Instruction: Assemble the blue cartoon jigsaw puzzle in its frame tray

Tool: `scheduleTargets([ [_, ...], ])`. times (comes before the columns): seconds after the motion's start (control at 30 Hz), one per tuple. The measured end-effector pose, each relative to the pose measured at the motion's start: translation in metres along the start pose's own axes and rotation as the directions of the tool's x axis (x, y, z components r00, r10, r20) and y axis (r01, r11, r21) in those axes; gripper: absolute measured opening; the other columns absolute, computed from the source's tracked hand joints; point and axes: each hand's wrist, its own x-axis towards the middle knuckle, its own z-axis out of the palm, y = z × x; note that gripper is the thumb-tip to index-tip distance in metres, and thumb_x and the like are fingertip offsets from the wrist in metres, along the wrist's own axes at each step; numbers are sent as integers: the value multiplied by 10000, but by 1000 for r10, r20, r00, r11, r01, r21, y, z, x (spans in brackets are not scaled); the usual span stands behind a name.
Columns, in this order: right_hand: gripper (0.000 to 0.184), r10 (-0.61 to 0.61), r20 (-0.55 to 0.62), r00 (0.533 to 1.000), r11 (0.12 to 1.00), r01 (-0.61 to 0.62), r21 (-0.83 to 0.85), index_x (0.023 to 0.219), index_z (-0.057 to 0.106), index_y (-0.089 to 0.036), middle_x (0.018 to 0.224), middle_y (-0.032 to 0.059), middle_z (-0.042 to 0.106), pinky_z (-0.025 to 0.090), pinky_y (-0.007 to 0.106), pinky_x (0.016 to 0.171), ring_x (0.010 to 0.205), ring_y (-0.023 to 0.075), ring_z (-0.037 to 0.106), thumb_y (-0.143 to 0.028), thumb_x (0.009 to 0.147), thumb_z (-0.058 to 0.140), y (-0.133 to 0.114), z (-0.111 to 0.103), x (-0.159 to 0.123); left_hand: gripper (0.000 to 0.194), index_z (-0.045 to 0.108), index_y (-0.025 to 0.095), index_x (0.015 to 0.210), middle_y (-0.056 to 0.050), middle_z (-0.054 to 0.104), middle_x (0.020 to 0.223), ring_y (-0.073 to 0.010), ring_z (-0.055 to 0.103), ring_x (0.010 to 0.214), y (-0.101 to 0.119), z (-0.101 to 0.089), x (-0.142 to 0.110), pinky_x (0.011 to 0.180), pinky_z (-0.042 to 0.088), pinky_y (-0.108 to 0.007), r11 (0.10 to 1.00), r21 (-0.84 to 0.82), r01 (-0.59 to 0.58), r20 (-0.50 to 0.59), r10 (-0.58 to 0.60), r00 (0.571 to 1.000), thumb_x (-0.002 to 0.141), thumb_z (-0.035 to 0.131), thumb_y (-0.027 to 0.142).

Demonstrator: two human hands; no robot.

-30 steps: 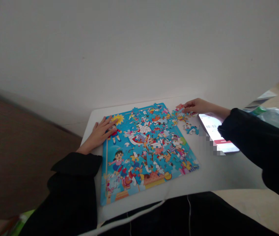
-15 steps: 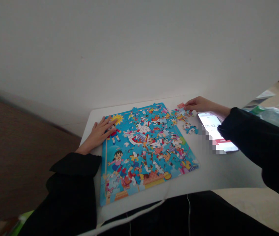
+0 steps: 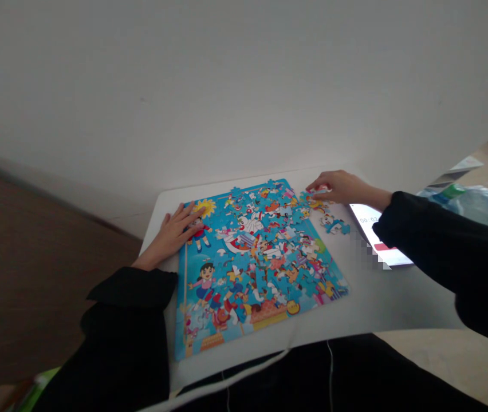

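Note:
My left hand (image 3: 176, 230) lies flat with its fingers spread on the upper left corner of a blue cartoon jigsaw puzzle (image 3: 195, 260), near the printed yellow sun. Many loose pieces are scattered over the puzzle's middle and right side. Beyond its upper right edge, my right hand (image 3: 339, 187) reaches over a small heap of puzzle pieces (image 3: 334, 224). Its thumb and forefinger are apart at the heap, and a bit of a pinkish piece (image 3: 322, 187) shows between them. The hand covers part of the heap.
A phone (image 3: 366, 220) with a lit timer screen lies right of the puzzle, partly under my right sleeve. The white table (image 3: 355, 309) stands against a pale wall. A white cable (image 3: 244, 369) crosses my lap. Clear plastic (image 3: 480, 206) is at far right.
My right hand has shifted a little left, over the loose pieces, and its fingers have come apart. The pinkish piece is now mostly covered. My left hand stays in place.

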Motion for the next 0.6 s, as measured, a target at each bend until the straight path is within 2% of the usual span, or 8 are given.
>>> scheduleTargets([
  [0.07,427,-125,48,991,992,125,1,1125,680,-264,1072,80,655,440,349,789,902,216,605,-506,841,472,-3,3,2,656,352,278,1439,-61,188,1565,-360,108,1429,1,0,0,1083,129,-633,1000,-3,-3,-5,3,1000,916,187,639],
  [0.1,416,-141,64,988,990,142,-12,1116,684,-261,1079,82,651,437,352,800,924,222,601,-495,841,476,-3,4,3,654,363,279,1434,-62,187,1566,-364,105,1429,1,0,0,1080,135,-634,1000,-2,-3,-13,3,1000,916,192,639],
  [0.2,391,-84,59,995,993,89,-83,1065,696,-266,1073,76,651,433,353,766,954,242,590,-505,824,500,-3,0,2,651,423,269,1402,-75,224,1554,-382,113,1422,-1,1,2,1070,168,-633,1000,27,-3,-83,5,997,909,220,643],
  [0.3,358,-30,63,998,995,36,-91,963,707,-266,1015,55,671,421,332,704,899,228,600,-530,801,529,-7,-10,-2,640,492,232,1351,-96,359,1487,-340,240,1389,-6,2,2,1096,201,-552,995,79,-62,-184,75,980,912,240,624],
  [0.4,334,-5,202,979,998,19,-65,830,703,-258,835,26,686,392,305,614,747,195,609,-561,745,592,-16,-18,-11,608,529,201,1305,-103,476,1390,-281,375,1307,-9,3,2,1100,250,-460,986,95,-135,-232,154,960,921,259,587],
  [0.47,338,-1,312,950,996,28,-85,768,687,-257,759,11,680,361,294,561,691,190,603,-582,690,642,-21,-19,-19,588,538,193,1290,-104,503,1358,-275,401,1278,-10,4,2,1087,274,-448,985,87,-146,-240,163,957,923,274,570],
  [0.6,318,31,387,921,987,33,-156,751,666,-248,760,13,682,318,286,523,687,200,604,-551,655,683,-20,-16,-30,555,557,199,1263,-100,511,1347,-276,410,1266,-9,4,2,1085,277,-445,988,66,-139,-236,150,960,920,299,552],
])
